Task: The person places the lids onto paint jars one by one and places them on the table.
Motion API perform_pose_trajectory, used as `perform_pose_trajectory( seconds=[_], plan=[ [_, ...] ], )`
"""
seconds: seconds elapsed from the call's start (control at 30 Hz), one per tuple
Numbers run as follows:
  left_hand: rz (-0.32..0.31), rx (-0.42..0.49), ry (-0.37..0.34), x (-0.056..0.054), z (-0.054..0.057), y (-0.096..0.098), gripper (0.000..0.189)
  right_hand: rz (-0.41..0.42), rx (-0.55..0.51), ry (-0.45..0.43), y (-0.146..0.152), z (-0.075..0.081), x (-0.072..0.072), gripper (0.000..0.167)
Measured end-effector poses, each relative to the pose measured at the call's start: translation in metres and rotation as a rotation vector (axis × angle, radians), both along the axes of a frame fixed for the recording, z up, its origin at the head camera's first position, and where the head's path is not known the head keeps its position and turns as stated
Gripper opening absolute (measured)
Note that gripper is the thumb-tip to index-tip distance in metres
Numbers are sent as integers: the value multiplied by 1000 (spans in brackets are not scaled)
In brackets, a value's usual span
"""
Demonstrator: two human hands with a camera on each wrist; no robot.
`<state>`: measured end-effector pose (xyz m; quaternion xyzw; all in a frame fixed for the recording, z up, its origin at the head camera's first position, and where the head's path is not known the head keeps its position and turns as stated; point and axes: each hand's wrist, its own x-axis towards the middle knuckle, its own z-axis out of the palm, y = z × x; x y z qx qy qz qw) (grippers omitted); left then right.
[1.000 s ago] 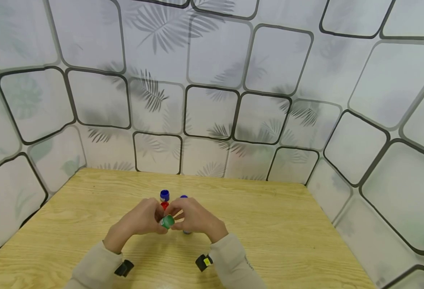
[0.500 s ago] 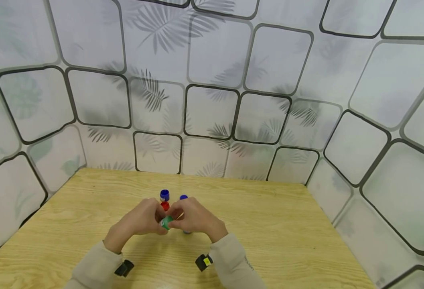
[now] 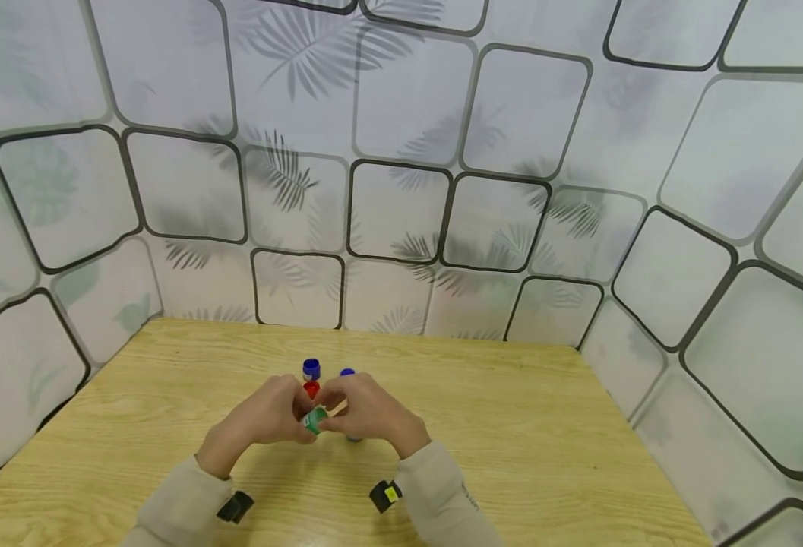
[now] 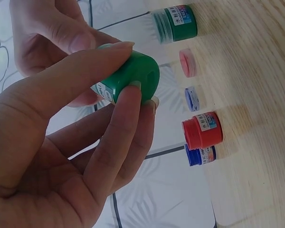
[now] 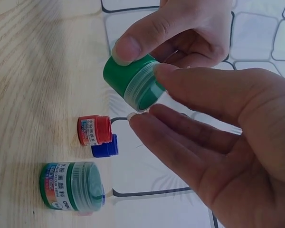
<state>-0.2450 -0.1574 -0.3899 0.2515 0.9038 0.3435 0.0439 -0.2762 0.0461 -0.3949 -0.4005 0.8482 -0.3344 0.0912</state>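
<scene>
My left hand [image 3: 271, 414] grips a small green paint jar [image 4: 140, 71], held tilted above the table. In the right wrist view, the jar's clear ribbed lid [image 5: 141, 88] faces my right hand [image 3: 374, 410]. The right thumb touches the lid's rim from one side and the fingertips are at its other side. Part of the lid is hidden by fingers in the head view. Just beyond the hands, an uncapped red jar [image 5: 94, 130] and a blue jar [image 3: 311, 370] stand on the table.
On the wooden table [image 3: 524, 456] there is a second green jar [image 5: 61, 186] with its lid on. A red lid [image 4: 187, 62] and a blue lid [image 4: 192, 99] lie between the jars. A patterned curtain [image 3: 401, 213] encloses the table's back and sides.
My right fingers were spread around the lid a second ago and have closed in on it. The left hand and the green jar have barely moved.
</scene>
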Motion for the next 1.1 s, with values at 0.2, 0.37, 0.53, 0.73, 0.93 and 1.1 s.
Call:
perform_pose_trajectory(
  seconds=[0.2, 0.37, 0.53, 0.73, 0.93, 1.1],
  plan=[
    [23, -4, -9, 1, 1, 1, 15, 27, -78, -69, 0, -1, 0, 24],
    [9, -3, -10, 0, 0, 1, 13, 46, -99, -91, 0, -2, 0, 22],
    [-2, 9, -12, -1, -1, 0, 11, 55, -87, -57, 0, -2, 0, 20],
    [0, 23, 5, 0, -1, 0, 13, 41, -20, 40, 0, -4, -2, 18],
    [15, 40, 8, 1, 0, 1, 14, 18, -25, 43, 0, -3, -2, 18],
    [17, 40, 19, 0, 0, 2, 14, 5, -34, 42, -1, -3, -2, 18]
  ],
)
